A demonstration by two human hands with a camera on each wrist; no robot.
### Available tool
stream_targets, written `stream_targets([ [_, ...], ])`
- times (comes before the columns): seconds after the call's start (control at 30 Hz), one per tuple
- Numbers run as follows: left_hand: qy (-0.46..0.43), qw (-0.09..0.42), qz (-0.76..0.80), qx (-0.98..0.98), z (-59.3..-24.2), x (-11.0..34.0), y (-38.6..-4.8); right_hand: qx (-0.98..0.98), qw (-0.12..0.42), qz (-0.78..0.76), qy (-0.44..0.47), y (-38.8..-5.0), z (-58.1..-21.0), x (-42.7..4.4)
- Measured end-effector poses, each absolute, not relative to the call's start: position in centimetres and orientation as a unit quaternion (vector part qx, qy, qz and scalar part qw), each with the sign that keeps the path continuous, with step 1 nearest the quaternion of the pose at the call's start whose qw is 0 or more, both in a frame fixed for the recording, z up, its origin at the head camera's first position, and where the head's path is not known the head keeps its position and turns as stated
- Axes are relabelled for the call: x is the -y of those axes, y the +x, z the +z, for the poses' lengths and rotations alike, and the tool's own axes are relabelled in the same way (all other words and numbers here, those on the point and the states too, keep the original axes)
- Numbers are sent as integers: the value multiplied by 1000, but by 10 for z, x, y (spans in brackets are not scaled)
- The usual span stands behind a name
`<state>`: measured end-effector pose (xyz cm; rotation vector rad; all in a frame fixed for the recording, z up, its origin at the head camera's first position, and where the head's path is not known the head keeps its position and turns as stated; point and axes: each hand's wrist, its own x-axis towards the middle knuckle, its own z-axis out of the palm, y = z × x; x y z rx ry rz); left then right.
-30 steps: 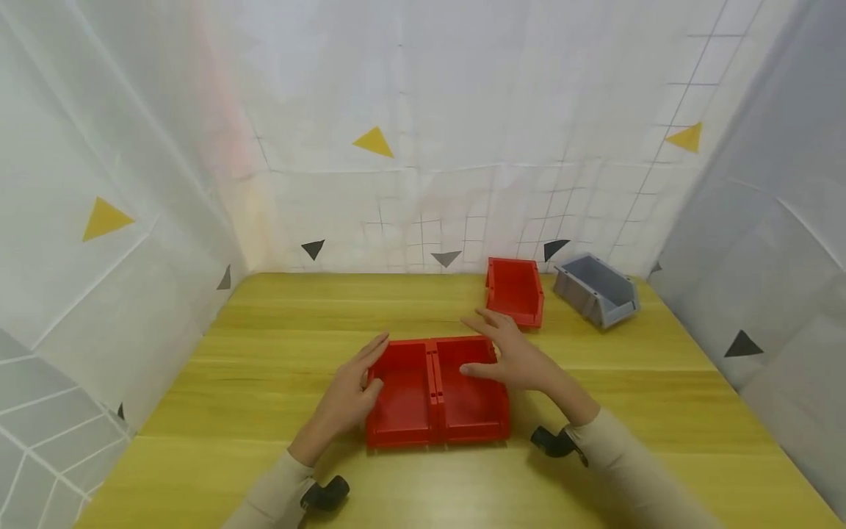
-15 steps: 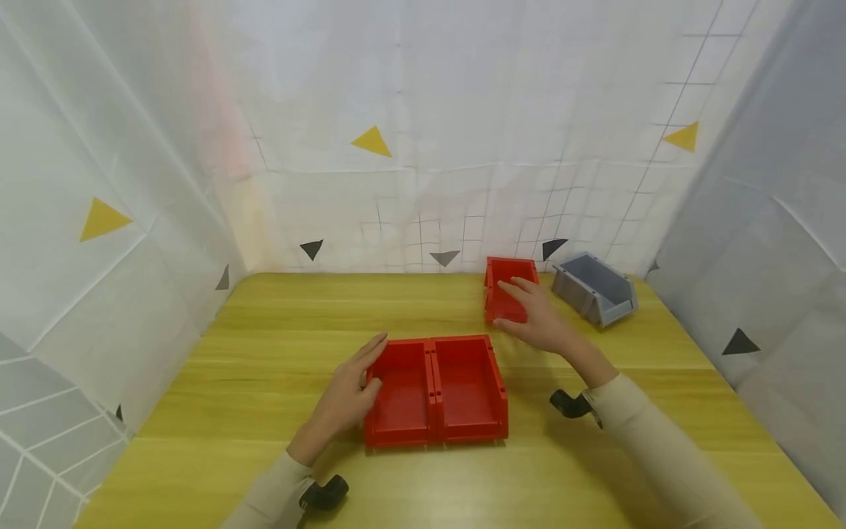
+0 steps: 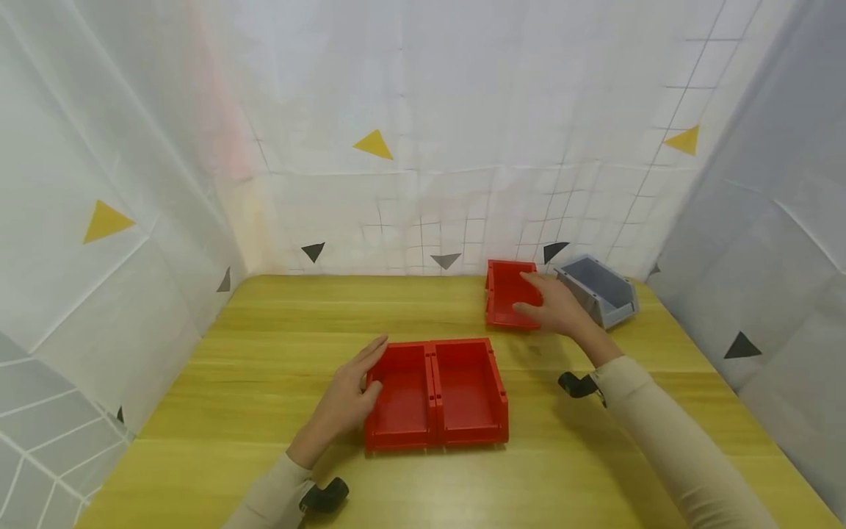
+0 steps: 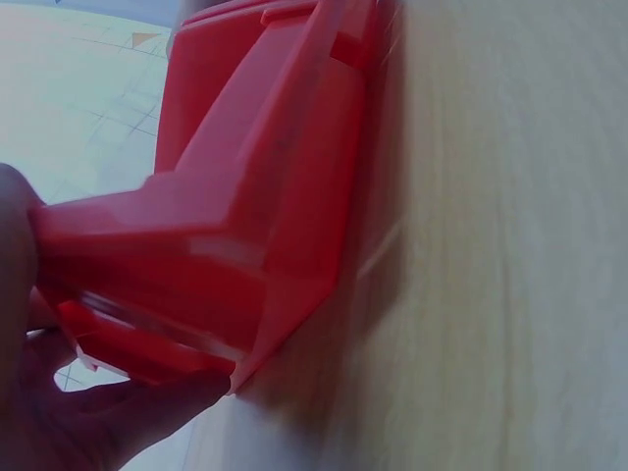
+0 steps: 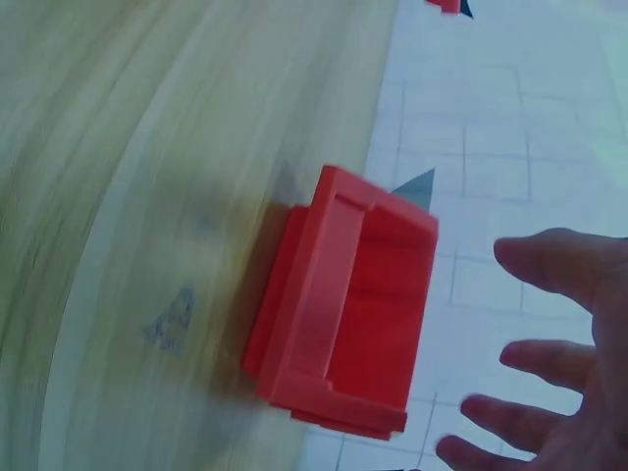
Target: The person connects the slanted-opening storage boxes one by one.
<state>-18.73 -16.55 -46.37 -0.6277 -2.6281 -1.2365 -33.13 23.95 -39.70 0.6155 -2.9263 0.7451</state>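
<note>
Two red storage bins stand side by side on the table: a left bin (image 3: pixel 399 400) and a right bin (image 3: pixel 468 389), their walls meeting. My left hand (image 3: pixel 344 400) grips the left bin's outer wall, thumb over the rim and fingers along the outside; the left wrist view shows the same hold on the red plastic (image 4: pixel 196 245). Farther back stands another red bin (image 3: pixel 507 294). My right hand (image 3: pixel 562 305) hovers at that bin's right side with its fingers spread. In the right wrist view, a gap separates the fingers (image 5: pixel 525 422) from the far red bin (image 5: pixel 378 324).
A grey bin (image 3: pixel 601 286) stands at the back right, angled and partly behind the right hand. White cloth (image 3: pixel 423 191) with triangle marks hangs around the back and sides of the wooden table (image 3: pixel 297 316).
My right hand has left the right front bin and moved back and to the right, over to the far red bin. The left hand has stayed where it was.
</note>
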Motion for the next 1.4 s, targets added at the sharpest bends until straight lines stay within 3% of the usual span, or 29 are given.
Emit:
stream_targets([
  [0.23,-207,84,-408,885,-463,166,-187,959,39,224,167,-349,-400,-245],
  [0.9,-202,81,-400,890,-464,166,-186,957,-41,274,84,-376,-418,-254],
  [1.4,-200,80,-409,887,-463,167,-186,944,-18,322,72,-377,-429,-255],
])
